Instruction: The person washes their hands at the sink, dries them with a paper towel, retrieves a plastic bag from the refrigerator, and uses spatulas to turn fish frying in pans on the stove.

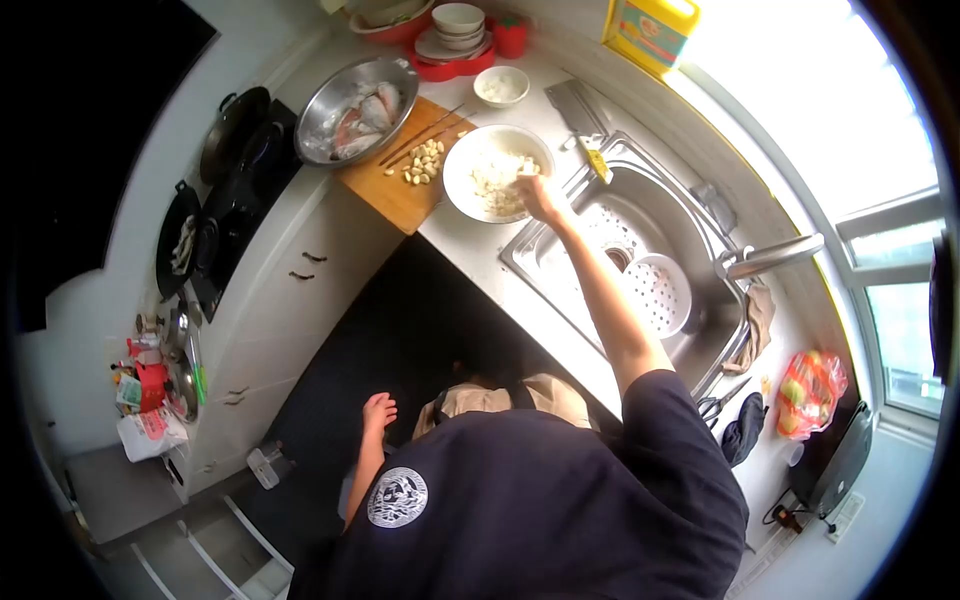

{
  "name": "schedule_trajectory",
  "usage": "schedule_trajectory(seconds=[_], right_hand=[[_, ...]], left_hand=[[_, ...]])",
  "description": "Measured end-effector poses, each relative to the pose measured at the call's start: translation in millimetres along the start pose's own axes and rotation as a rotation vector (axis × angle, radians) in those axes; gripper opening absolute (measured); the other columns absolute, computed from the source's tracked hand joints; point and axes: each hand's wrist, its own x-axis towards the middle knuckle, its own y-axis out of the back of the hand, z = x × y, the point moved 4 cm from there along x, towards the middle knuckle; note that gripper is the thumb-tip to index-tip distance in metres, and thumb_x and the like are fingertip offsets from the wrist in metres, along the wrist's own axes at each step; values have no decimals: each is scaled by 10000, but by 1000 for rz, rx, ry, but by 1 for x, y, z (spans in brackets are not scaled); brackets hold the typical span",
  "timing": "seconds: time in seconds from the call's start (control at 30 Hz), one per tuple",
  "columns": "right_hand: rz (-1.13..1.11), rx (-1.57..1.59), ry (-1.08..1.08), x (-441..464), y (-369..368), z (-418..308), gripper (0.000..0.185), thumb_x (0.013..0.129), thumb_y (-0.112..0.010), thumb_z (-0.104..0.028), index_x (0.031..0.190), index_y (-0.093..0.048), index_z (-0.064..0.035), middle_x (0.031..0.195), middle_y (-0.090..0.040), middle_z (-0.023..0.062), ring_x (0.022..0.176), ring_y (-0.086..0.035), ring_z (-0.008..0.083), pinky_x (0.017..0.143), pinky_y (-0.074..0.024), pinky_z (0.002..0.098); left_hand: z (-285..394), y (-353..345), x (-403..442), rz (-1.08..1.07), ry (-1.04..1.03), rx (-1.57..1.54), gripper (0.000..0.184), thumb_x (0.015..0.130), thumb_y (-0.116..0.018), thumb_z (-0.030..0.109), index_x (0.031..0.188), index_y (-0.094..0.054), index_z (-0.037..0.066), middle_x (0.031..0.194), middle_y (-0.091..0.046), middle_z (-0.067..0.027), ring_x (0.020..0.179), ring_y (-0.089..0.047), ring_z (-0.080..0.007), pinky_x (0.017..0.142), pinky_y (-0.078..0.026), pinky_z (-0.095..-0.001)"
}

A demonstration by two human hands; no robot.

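My right hand [541, 199] reaches over the rim of a white bowl [459, 199], fingers bent together among pale, flaky bits and a few clove-like pieces [497, 180] that look like garlic and skins. What the fingertips hold, if anything, is hidden. Beside that bowl, several peeled garlic cloves [424, 163] lie on a wooden cutting board [399, 204], along with a pair of chopsticks [422, 136]. Low at my side hangs my left hand [379, 412], away from the counter, its fingers loosely bent and apart with nothing in them.
A metal basin [307, 140] with raw meat or fish stands left of the board. Right of the bowl is a sink [700, 300] with a white colander [672, 300] and faucet [780, 256]. A small bowl [501, 87], cleaver [578, 105] and stove [240, 200] are around.
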Motion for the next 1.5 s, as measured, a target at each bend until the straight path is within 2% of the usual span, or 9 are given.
schedule_trajectory(seconds=[0.27,0.4,0.67,0.77,0.9,1.07,1.27,1.37,1.5], right_hand=[[440,182,243,6,55,-66,198,747,-518,-73,901,-642,-74,825,-625,167,774,-608,309,716,-480,358],[52,-179,82,16,-10,7,285,719,-596,-121,1002,-609,-81,936,-615,160,852,-598,299,779,-467,374],[525,870,-346,-106,28,88,275,807,-548,-167,1020,-576,4,913,-629,98,803,-608,203,721,-489,317],[663,1394,-755,-171,39,148,308,848,-516,-215,1065,-527,3,957,-609,134,832,-596,214,672,-505,340],[897,1811,-788,-227,48,216,526,845,-498,-397,1194,-385,-21,1053,-551,164,856,-570,334,696,-491,436],[995,1545,-875,-240,36,273,566,837,-450,-507,1106,-423,-11,1048,-524,199,958,-510,349,818,-430,456],[994,1311,-895,-227,20,271,557,853,-419,-493,1135,-414,-12,1079,-510,187,985,-496,328,831,-424,436],[978,1246,-903,-221,15,269,553,861,-403,-485,1149,-410,-13,1095,-503,181,999,-488,318,838,-420,427],[971,1271,-917,-229,16,263,549,872,-383,-475,1168,-404,-14,1116,-494,173,1018,-478,303,847,-416,413]], left_hand=[[82,-69,-15,-49,-198,20,218,864,-501,210,1026,-547,71,807,-600,-55,609,-563,-115,513,-476,-240],[54,-66,-24,-103,-102,16,216,861,-499,197,1033,-545,74,826,-602,-58,623,-566,-117,519,-478,-243],[87,-95,-16,-255,-277,234,208,877,-479,164,1038,-551,55,855,-612,-56,636,-563,-106,539,-480,-237],[162,-173,-44,-500,-569,399,248,883,-480,197,1069,-547,49,873,-608,-37,679,-544,-81,579,-461,-215],[248,-339,-150,-990,-843,492,217,873,-497,150,1032,-565,18,942,-592,-61,865,-548,-108,728,-441,-236],[247,-536,-317,-1433,-1560,613,233,809,-525,119,1025,-566,41,960,-582,-150,904,-556,-293,793,-438,-356],[193,-723,-331,-1038,-1894,959,480,743,-555,163,1167,-388,11,1231,-396,-203,1189,-337,-335,941,-363,-408],[202,-713,-342,-935,-2055,1096,252,694,-549,101,930,-538,12,953,-514,-151,904,-517,-309,773,-445,-405],[203,-673,-329,-1068,-2114,777,325,730,-570,110,1038,-528,14,1101,-518,-166,1100,-446,-318,912,-382,-391]])
